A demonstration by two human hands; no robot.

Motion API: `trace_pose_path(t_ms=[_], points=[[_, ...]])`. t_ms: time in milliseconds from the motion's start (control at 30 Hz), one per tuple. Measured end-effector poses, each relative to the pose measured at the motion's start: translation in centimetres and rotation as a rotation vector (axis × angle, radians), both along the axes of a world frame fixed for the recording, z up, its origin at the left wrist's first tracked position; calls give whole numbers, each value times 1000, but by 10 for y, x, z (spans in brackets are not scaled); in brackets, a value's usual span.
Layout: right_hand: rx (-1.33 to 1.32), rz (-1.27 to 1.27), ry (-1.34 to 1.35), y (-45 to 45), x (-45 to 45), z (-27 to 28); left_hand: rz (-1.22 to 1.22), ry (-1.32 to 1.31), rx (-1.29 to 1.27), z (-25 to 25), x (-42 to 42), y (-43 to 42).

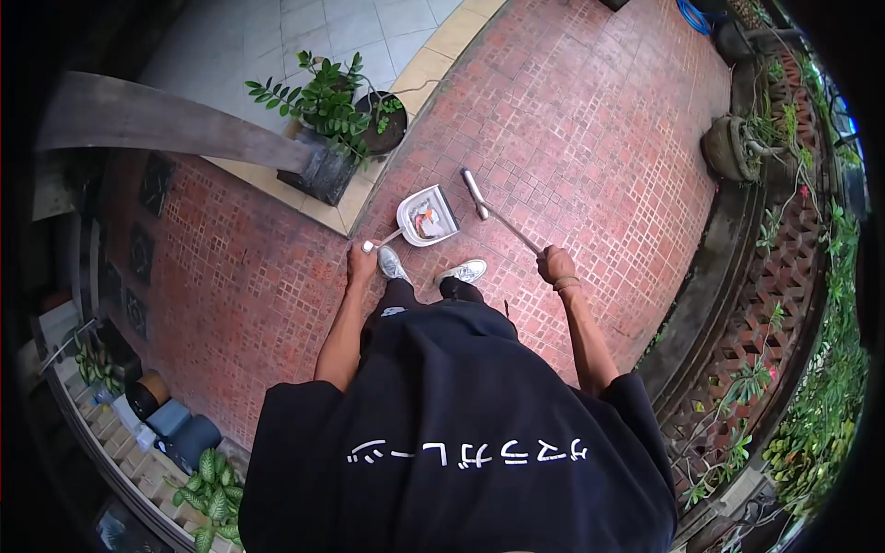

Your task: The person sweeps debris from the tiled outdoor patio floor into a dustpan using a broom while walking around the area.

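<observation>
- Holding loose litter [428,221], orange and pale, the dustpan [403,219] lies before the feet, its straight edge turned towards the long-handled tool.
- The left hand [361,264] is closed on the dustpan's handle; the right hand [557,264] is clamped on the shaft of the long-handled tool [475,192]. Hands well apart.
- Step, as judged: gathering litter, tool head near the pan's edge but apart from it. Further sweeping would call for a steady, flat pan and a low tool head; bristles or blade cannot be told.
- Shoes [464,271], pale, stand just below the pan.
- Floor [553,120]: reddish, patterned tiles, bordered by a raised, pale-tiled platform [346,28].
- Surroundings: potted plant [323,97] beside a post [175,115]; right, a large pot [728,149] near a latticed wall [751,355]; blue hose [693,17] at the far edge.
</observation>
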State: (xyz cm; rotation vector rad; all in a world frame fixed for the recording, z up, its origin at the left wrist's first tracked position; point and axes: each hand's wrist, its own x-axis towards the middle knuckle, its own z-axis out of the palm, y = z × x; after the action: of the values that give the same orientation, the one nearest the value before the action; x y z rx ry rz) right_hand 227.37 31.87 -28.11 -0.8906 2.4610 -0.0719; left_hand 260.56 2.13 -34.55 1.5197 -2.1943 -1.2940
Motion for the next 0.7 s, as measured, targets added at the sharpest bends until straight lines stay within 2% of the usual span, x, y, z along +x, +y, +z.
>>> trace_pose_path(t_ms=[67, 233, 300, 400, 500, 567, 600, 700], points=[[15, 38, 7, -36, 10, -4, 72, 23, 1, 7, 16, -8], [62, 126, -49, -127, 59, -34, 206, -140, 33, 0, 62, -30], [75, 130, -69, -154, 84, -55, 218, -264, 33, -10, 68, -40], [36, 168, -126, -171, 120, -72, 133, -274, 132, -11, 74, -58], [33, 380, -183, -191, 137, -42, 9, -207, 169, -30, 94, -69], [43, 325, -155, -196, 130, -26, -147, -62, 140, -49, 105, -74], [51, 278, -136, -195, 123, -19, -154, -56, 145, -38, 103, -76], [58, 205, -82, -195, 111, -2, -95, -206, 84, -10, 102, -83]])
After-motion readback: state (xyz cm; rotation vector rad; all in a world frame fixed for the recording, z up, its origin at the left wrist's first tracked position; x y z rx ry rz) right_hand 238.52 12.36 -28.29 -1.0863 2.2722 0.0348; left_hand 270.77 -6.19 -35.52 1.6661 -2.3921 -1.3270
